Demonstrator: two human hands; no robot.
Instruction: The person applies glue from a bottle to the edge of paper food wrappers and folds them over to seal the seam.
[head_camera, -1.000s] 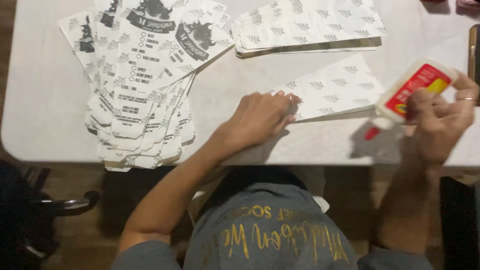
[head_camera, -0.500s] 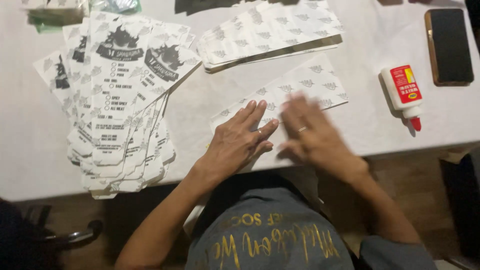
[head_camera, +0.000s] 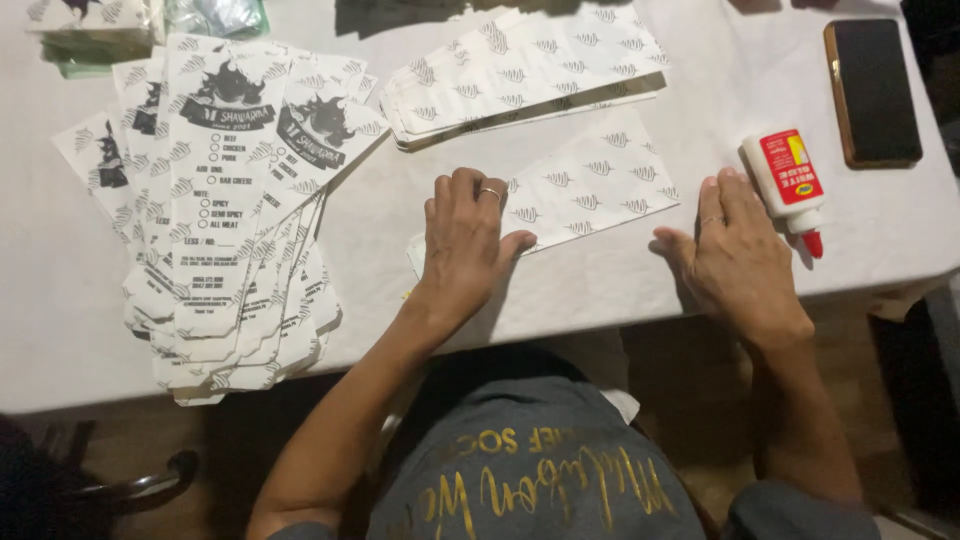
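A folded white paper sleeve (head_camera: 590, 190) with small dark leaf marks lies flat on the white table (head_camera: 620, 285). My left hand (head_camera: 468, 238) presses palm down on its left end, fingers together, a ring on one finger. Flat on the table just right of the sleeve rests my right hand (head_camera: 732, 250), beside a white glue bottle (head_camera: 788, 185) with a red label and red cap, lying on its side. Neither hand grips anything.
A fanned pile of flat printed paper blanks (head_camera: 225, 200) covers the table's left. A stack of folded sleeves (head_camera: 525, 70) lies behind the hands. A dark phone (head_camera: 872, 90) sits at the far right. The table's front edge runs just below my hands.
One second ago my right hand held the glue bottle; it has set it down on the table. Both hands pressed the sleeve, then the right hand slid off rightwards.
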